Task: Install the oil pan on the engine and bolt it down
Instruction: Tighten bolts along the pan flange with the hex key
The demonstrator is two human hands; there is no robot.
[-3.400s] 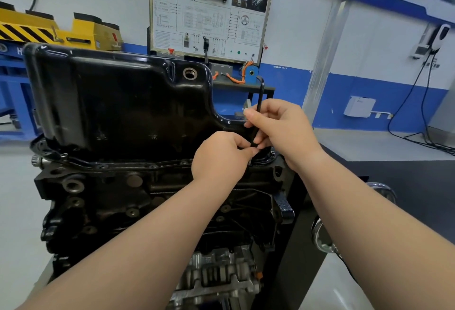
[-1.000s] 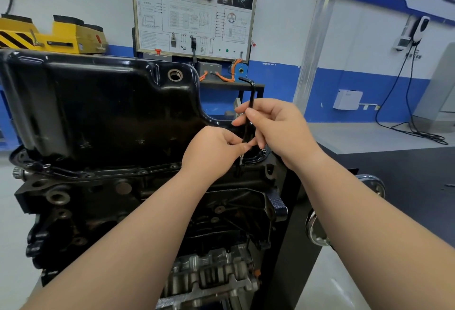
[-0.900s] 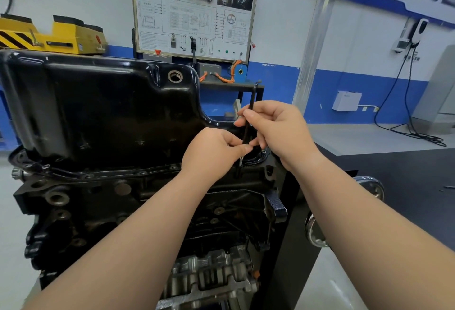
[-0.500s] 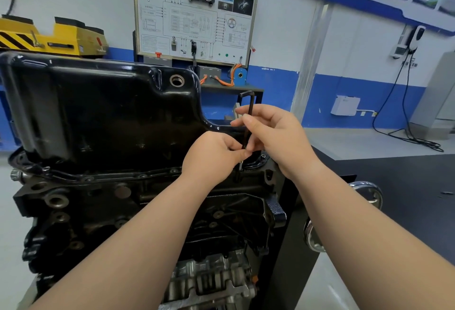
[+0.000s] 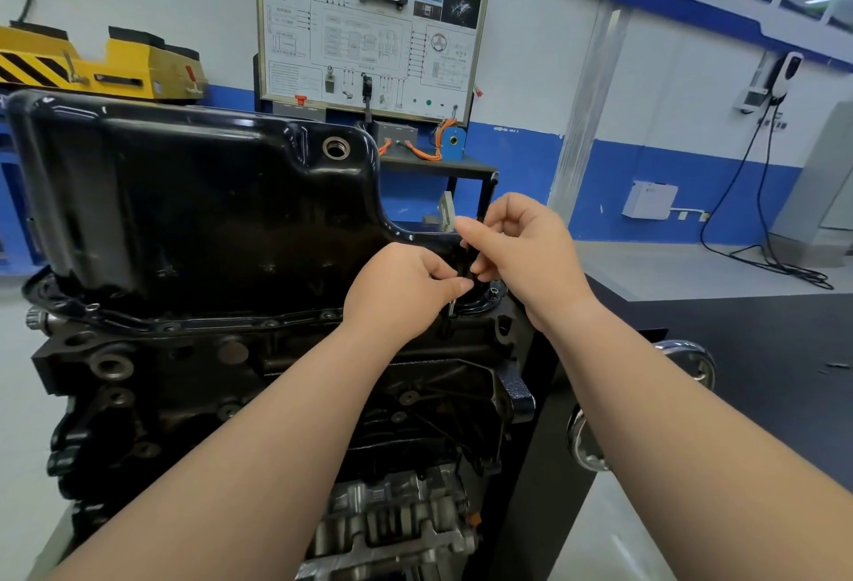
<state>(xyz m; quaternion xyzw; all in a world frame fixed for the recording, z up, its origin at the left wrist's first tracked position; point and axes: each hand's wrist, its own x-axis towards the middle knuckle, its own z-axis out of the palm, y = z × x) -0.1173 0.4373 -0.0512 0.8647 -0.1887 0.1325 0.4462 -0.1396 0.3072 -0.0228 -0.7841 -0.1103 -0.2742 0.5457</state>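
Note:
The glossy black oil pan sits on top of the inverted dark engine block, its flange lying along the block's edge. A thin black hex key stands upright at the pan's right end, its tip on a bolt in the flange. My right hand pinches the key's shaft near the middle. Just below it, my left hand pinches the lower shaft with thumb and fingertips. The bolt head itself is mostly hidden by my fingers.
The engine hangs on a black stand with a chrome handwheel at the right. A wiring training board stands behind, a yellow lift at the back left, and a dark mat covers the floor to the right.
The hex key's bent top has swung round between frames while both hands stayed at the pan's right end. The view has shifted slightly.

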